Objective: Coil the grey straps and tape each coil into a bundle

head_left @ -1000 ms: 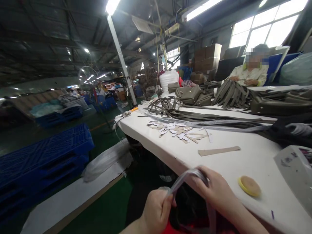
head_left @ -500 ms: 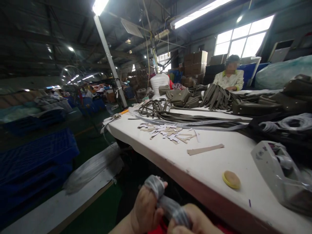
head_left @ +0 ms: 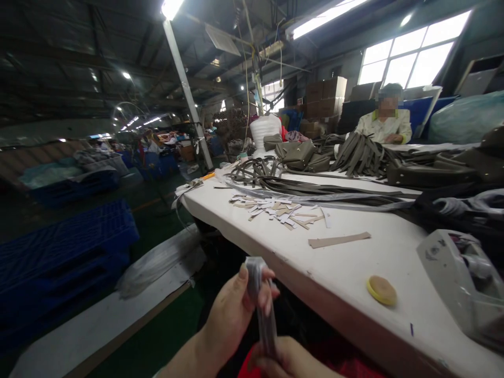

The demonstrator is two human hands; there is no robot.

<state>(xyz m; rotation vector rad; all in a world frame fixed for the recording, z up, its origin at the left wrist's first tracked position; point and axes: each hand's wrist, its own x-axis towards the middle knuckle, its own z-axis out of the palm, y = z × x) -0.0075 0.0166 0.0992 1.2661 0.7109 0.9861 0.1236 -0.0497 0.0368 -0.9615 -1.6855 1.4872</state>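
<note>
Below the table's edge, my left hand (head_left: 230,312) grips the upper end of a grey strap wrapped in clear plastic (head_left: 266,328), thumb on one side and fingers around the other. The strap is folded over at the top and hangs down toward my right hand (head_left: 291,359). There, at the bottom of the view, my right hand is closed round the lower part; its fingertips are partly hidden. On the white table (head_left: 244,231) in front of me lie a beige strip (head_left: 339,240), a pile of paper scraps (head_left: 281,211) and a round yellow-rimmed disc (head_left: 381,290).
Dark straps (head_left: 326,190) and olive bags (head_left: 297,155) cover the table's far side. A white machine or holder (head_left: 441,273) stands at right. At left, plastic-wrapped lengths (head_left: 161,262) lie on a low board, beside blue pallets (head_left: 79,236). A co-worker (head_left: 384,126) sits across the table.
My left hand has turned and risen slightly, bringing the wrapped strap from a slant to nearly upright. My right hand has moved lower and a little left, and the view has shifted slightly.
</note>
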